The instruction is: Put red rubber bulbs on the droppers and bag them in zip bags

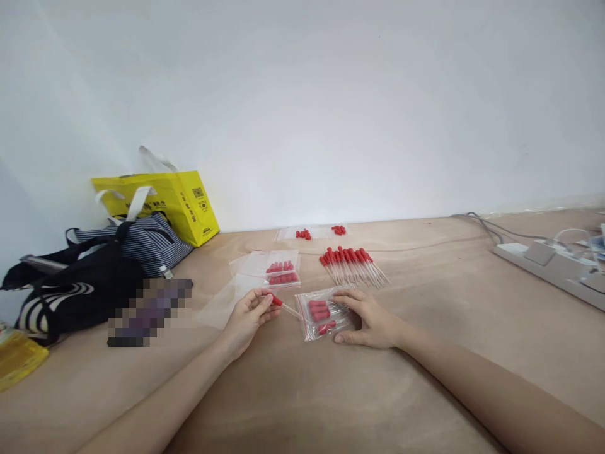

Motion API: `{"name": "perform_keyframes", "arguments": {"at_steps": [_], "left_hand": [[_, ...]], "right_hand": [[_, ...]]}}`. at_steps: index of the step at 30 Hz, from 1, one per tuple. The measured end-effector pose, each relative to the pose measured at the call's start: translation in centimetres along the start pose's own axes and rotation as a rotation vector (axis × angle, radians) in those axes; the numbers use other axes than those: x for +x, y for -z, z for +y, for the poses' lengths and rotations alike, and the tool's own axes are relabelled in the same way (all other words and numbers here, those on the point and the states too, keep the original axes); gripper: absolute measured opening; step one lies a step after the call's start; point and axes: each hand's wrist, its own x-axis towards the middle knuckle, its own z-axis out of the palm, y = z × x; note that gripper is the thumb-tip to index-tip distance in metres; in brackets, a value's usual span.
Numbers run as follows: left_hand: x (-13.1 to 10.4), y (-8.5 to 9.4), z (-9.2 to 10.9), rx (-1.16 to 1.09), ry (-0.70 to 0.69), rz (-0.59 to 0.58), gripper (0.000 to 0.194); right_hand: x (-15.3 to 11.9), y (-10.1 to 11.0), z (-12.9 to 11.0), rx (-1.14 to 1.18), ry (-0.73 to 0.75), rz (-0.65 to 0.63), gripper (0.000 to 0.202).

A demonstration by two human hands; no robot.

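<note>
Between thumb and fingers, my left hand (253,315) pinches a dropper by its red bulb (275,300); its clear tube points right, its tip at the mouth of a clear zip bag (312,331). That bag lies flat and holds several red-bulbed droppers. My right hand (368,320) rests over the bag's right end, fingers apart, thumb on the table. Behind it lies a fanned pile of droppers (350,261). Filled bags with red bulbs (283,271) lie behind my left hand.
More bags with red bulbs (312,233) lie near the wall. At left are a yellow bag (196,211), a striped bag (151,243), a black bag (94,284) and a blurred-out object (151,312). A power strip (558,271) with cables sits at right.
</note>
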Motion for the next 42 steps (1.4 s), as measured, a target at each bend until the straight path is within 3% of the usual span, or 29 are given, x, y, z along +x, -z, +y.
{"name": "perform_keyframes", "arguments": {"at_steps": [2,8,13,20,26,31,35,42], "left_hand": [[0.1,0.1,0.1,-0.006,0.022,-0.009,0.018],[0.2,0.3,0.0,-0.057,0.023,0.106,0.008],[-0.4,0.0,-0.1,-0.014,-0.030,0.065,0.020],[-0.7,0.1,0.1,-0.019,-0.140,0.186,0.039],[-0.7,-0.1,0.0,-0.004,-0.142,0.185,0.044],[-1.4,-0.3,-0.1,0.131,-0.148,0.064,0.039],[-1.9,-0.5,-0.5,0.363,-0.125,-0.162,0.028],[-0.7,-1.0,-0.9,0.518,-0.272,-0.417,0.013]], "right_hand": [[0.0,-0.1,0.0,-0.002,0.004,0.005,0.070],[0.0,0.0,-0.1,-0.021,-0.007,-0.009,0.071],[0.0,0.1,0.0,-0.029,-0.002,-0.019,0.071],[0.0,0.2,-0.2,-0.049,-0.009,-0.025,0.072],[-0.1,0.1,-0.2,-0.043,-0.013,-0.008,0.071],[-0.1,-0.1,-0.1,-0.031,0.000,0.013,0.069],[0.0,-0.1,0.0,-0.044,0.014,0.017,0.069],[0.0,-0.1,0.0,-0.037,0.027,0.014,0.069]]}}
